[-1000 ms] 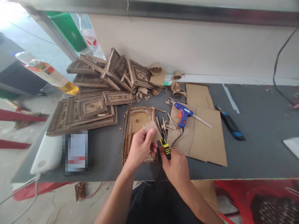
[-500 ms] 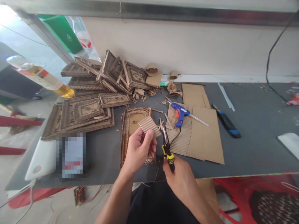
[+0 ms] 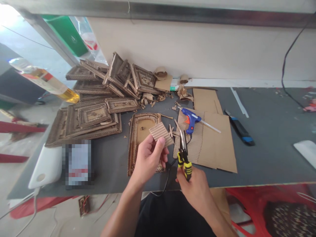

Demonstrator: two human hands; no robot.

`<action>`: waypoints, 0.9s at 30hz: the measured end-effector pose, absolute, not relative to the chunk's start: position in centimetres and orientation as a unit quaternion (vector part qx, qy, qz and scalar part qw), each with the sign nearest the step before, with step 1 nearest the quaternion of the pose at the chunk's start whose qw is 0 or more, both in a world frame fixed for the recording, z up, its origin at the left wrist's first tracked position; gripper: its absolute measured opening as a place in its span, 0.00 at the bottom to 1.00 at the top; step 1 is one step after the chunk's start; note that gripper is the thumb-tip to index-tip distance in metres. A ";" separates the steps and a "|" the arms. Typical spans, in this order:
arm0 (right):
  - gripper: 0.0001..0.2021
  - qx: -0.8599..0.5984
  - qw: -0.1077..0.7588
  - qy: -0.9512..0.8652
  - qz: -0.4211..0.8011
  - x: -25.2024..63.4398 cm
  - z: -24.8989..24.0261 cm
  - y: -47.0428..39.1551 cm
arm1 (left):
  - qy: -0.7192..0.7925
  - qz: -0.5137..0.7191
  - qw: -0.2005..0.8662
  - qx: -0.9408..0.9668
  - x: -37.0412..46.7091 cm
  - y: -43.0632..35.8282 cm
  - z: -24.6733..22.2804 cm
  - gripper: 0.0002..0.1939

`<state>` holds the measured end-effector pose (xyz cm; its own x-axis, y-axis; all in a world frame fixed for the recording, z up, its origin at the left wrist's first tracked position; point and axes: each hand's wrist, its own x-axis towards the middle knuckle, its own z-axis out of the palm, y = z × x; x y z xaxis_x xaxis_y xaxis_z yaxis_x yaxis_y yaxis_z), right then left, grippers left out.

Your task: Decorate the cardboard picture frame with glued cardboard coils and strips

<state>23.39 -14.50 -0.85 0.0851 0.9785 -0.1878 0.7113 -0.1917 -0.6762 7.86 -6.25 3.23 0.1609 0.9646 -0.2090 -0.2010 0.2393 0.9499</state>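
Note:
Between the thumb and fingers of my left hand (image 3: pixel 150 156) is a small square of corrugated cardboard (image 3: pixel 161 133), its ridges facing up. My right hand (image 3: pixel 194 186) is closed around the yellow and black handles of a pair of scissors (image 3: pixel 184 156), whose blades point away from me, to the right of the square and apart from it. Under my left hand lies a rectangular cardboard frame (image 3: pixel 132 144), partly hidden by it. A blue glue gun (image 3: pixel 191 120) with a glue stick in its back rests on a cardboard sheet (image 3: pixel 217 141) beyond the scissors.
Several cardboard frames (image 3: pixel 92 115) are piled at the left and back. A bottle (image 3: pixel 49 82) stands at the left edge, near a white power bank-like device (image 3: pixel 46 168). A utility knife (image 3: pixel 239 128) lies at the right. Cardboard scraps (image 3: pixel 184 93) are scattered behind.
My right hand has moved the scissors a little to the right, away from the cardboard square. My left hand has shifted slightly right with the square.

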 end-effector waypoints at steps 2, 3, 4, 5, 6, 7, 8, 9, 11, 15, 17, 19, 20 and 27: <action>0.17 -0.707 0.216 -0.595 0.316 23.4 -0.8 -14.6 | 0.461 0.455 0.638 0.416 7.9 -6.3 3.4 0.16; 0.17 -0.710 0.215 -0.591 0.318 23.4 -0.8 -14.6 | 0.461 0.456 0.637 0.417 8.0 -6.3 3.5 0.16; 0.18 -0.713 0.213 -0.587 0.320 23.4 -0.8 -14.7 | 0.461 0.456 0.635 0.419 8.0 -6.3 3.6 0.16; 0.19 -0.716 0.210 -0.583 0.321 23.4 -0.7 -14.7 | 0.462 0.458 0.632 0.422 8.1 -6.2 3.7 0.16; 0.19 -0.719 0.206 -0.582 0.320 23.4 -0.7 -14.7 | 0.463 0.460 0.628 0.424 8.2 -6.1 3.7 0.16; 0.20 -0.721 0.202 -0.583 0.316 23.3 -0.7 -14.7 | 0.466 0.462 0.623 0.426 8.3 -6.0 3.8 0.17; 0.20 -0.722 0.201 -0.584 0.312 23.3 -0.7 -14.7 | 0.469 0.464 0.619 0.427 8.3 -5.9 3.8 0.17; 0.19 -0.723 0.201 -0.584 0.310 23.3 -0.7 -14.6 | 0.472 0.465 0.614 0.429 8.4 -5.8 3.7 0.17; 0.18 -0.723 0.203 -0.575 0.324 23.3 -0.6 -14.5 | 0.479 0.464 0.607 0.432 8.5 -5.6 3.7 0.17; 0.19 -0.708 0.198 -0.540 0.411 23.8 0.1 -14.0 | 0.487 0.467 0.599 0.431 8.3 -5.3 3.5 0.17; 0.23 -0.687 0.194 -0.538 0.449 24.2 0.5 -13.9 | 0.491 0.474 0.595 0.425 8.0 -5.4 3.6 0.17; 0.25 -0.670 0.192 -0.535 0.479 24.6 0.8 -13.8 | 0.493 0.479 0.591 0.421 7.9 -5.5 3.7 0.17; 0.25 -0.663 0.192 -0.528 0.495 24.7 0.9 -13.8 | 0.494 0.479 0.590 0.422 7.9 -5.5 3.7 0.17; 0.23 -0.615 0.199 -0.507 0.570 25.2 1.6 -13.3 | 0.482 0.483 0.590 0.431 8.3 -5.7 4.2 0.18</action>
